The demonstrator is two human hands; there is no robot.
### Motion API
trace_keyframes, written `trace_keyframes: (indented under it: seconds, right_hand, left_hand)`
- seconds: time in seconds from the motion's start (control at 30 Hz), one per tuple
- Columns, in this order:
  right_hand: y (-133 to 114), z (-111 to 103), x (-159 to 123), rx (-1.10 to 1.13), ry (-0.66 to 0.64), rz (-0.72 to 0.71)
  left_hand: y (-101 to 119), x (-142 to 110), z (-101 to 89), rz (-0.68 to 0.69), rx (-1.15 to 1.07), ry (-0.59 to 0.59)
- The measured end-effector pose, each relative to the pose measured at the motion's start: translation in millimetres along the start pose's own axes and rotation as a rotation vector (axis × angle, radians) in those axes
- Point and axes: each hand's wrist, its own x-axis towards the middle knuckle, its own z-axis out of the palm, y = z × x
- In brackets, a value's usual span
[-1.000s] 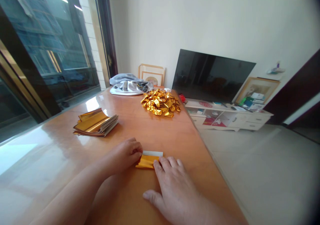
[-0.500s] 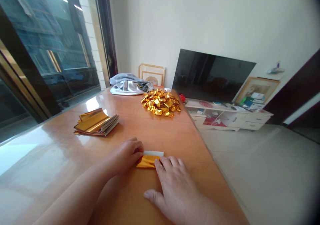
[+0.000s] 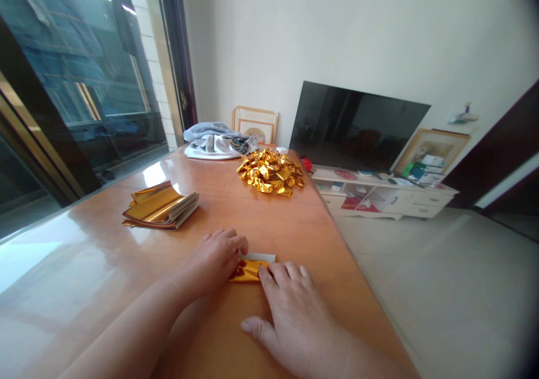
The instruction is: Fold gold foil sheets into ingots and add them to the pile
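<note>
Touching a folded gold foil (image 3: 248, 271) lying on the bench (image 3: 96, 238), the left hand (image 3: 213, 259) and right hand (image 3: 290, 314) sit close together at its two ends, a white strip (image 3: 260, 257) showing behind it. Farther off lie a foil stack (image 3: 160, 206) and a crumpled gold heap (image 3: 270, 172).

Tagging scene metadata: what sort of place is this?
Probably a living room in a home: a flat-screen TV stands behind a low white cabinet, a framed picture is propped against the wall, and a glossy wooden table sits beside a glazed door.
</note>
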Motion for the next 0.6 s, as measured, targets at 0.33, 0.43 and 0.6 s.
trace_keyframes:
  seconds: [0.33, 0.43, 0.6]
  right_hand:
    - [-0.5, -0.9, -0.1, 0.008, 0.007, 0.005]
    - [1.3, 0.9, -0.5, 0.014, 0.008, -0.006]
    - [2.7, -0.7, -2.4, 0.036, -0.028, -0.018]
  left_hand:
    - [18.6, 3.2, -4.6, 0.078, 0.120, -0.087]
    - [23.6, 1.4, -1.6, 0.045, 0.132, -0.086]
    - [30.4, -1.2, 1.7, 0.026, 0.151, -0.039]
